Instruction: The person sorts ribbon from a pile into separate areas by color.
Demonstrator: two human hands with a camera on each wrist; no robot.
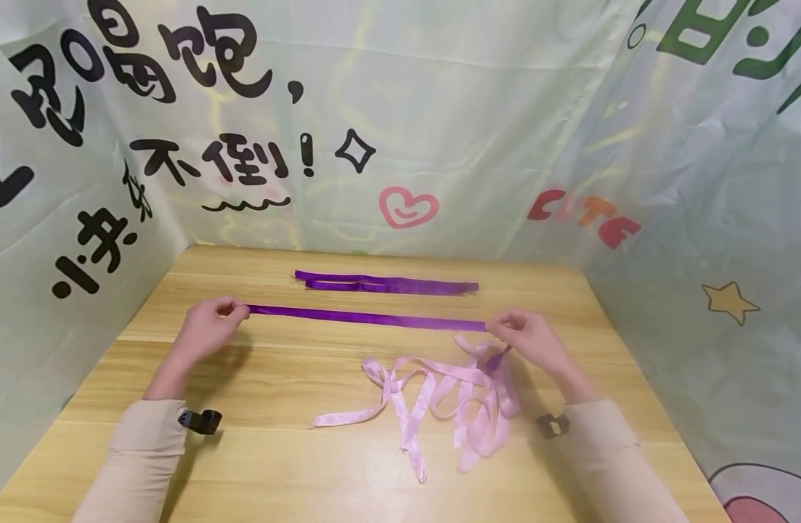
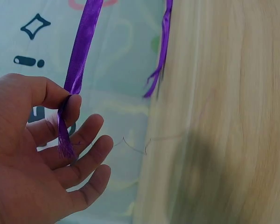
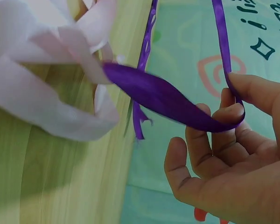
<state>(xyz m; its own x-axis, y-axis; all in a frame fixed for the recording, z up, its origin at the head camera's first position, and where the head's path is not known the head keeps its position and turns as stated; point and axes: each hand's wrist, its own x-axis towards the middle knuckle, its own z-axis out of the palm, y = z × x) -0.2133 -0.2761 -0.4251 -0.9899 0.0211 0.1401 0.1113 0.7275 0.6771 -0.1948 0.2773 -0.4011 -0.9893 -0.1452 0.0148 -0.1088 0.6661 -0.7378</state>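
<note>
A purple ribbon [image 1: 367, 317] is stretched almost straight between my two hands above the table. My left hand [image 1: 212, 327] pinches its left end between thumb and forefinger; in the left wrist view a frayed tip [image 2: 65, 147] hangs below the pinch. My right hand [image 1: 527, 335] pinches the ribbon farther along. Past those fingers, in the right wrist view, a purple tail [image 3: 158, 95] runs down to the pale pink ribbon. That pink ribbon [image 1: 413, 421] lies in loose loops on the table, nearer my right hand.
Behind the stretched ribbon, several purple ribbon strips [image 1: 387, 284] lie side by side on the wooden table [image 1: 276, 465]. A printed cloth [image 1: 478, 145] with lettering and drawings stands around the table's back and sides.
</note>
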